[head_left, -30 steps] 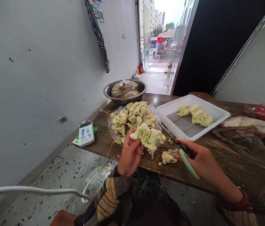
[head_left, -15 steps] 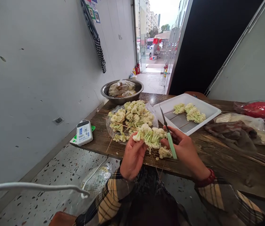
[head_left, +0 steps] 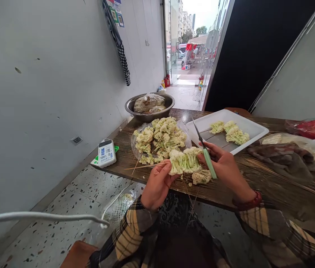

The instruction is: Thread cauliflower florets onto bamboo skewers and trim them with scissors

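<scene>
Several pale cauliflower florets (head_left: 185, 162) sit side by side in a row between my two hands, above the table's near edge. My left hand (head_left: 156, 187) is closed at their left end, pinching a thin wooden skewer (head_left: 146, 165) whose bare end sticks out to the left. At the other end, the fingers of my right hand (head_left: 226, 169) touch the florets. That same hand keeps hold of a small knife (head_left: 210, 163) with a light green handle, its dark blade pointing up and away. Below the row, a loose floret (head_left: 201, 177) lies on the wood.
Behind my hands, a heap of cauliflower (head_left: 165, 136) lies on clear plastic. A steel basin (head_left: 126, 108) with bagged food stands beyond it. Florets rest in a white tray (head_left: 258, 131) at right, near a grey cloth (head_left: 283, 158). A white device (head_left: 107, 153) sits at left.
The cauliflower row has turned more level and sits slightly right of before. The skewer's bare end now shows left of my left hand. My right hand still has the knife.
</scene>
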Motion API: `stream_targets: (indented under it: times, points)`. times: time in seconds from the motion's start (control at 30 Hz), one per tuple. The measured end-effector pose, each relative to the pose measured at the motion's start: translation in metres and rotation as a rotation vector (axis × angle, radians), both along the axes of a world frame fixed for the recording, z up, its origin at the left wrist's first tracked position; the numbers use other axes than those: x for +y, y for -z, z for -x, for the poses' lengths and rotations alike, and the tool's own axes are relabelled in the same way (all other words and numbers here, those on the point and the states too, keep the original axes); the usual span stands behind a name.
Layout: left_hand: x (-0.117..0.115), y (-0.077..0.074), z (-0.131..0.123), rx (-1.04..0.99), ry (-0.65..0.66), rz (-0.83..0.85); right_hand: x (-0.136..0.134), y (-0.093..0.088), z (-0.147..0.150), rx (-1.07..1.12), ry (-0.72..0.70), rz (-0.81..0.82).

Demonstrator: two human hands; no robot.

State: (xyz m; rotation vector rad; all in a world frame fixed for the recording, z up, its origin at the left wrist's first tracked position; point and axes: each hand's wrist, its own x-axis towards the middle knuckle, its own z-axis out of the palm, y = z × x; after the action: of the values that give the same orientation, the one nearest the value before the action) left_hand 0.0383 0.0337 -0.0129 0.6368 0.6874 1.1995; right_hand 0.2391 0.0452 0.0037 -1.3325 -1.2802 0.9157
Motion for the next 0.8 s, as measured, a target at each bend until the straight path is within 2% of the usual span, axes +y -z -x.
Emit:
stream_targets:
  times: [0.27, 0.47, 0.63, 0.73, 0.8]
  points:
    - [-0.001, 0.0, 0.0, 0.031, 0.037, 0.008, 0.002, -0.007, 0.003, 0.004, -0.001, -0.045]
    - [-0.001, -0.002, 0.0, 0.002, 0.016, 0.02, 0.004, -0.001, -0.002, -0.115, -0.045, -0.066]
    - [0.002, 0.0, 0.001, 0.019, -0.036, 0.048, 0.0, -0.002, -0.014, -0.382, 0.087, -0.134]
    - [0.004, 0.0, 0.003, 0.031, -0.101, 0.047, -0.013, -0.004, -0.022, -0.477, 0.181, -0.139]
    - [0.005, 0.0, 0.003, 0.057, -0.137, 0.017, -0.026, -0.002, -0.026, -0.502, 0.191, -0.135]
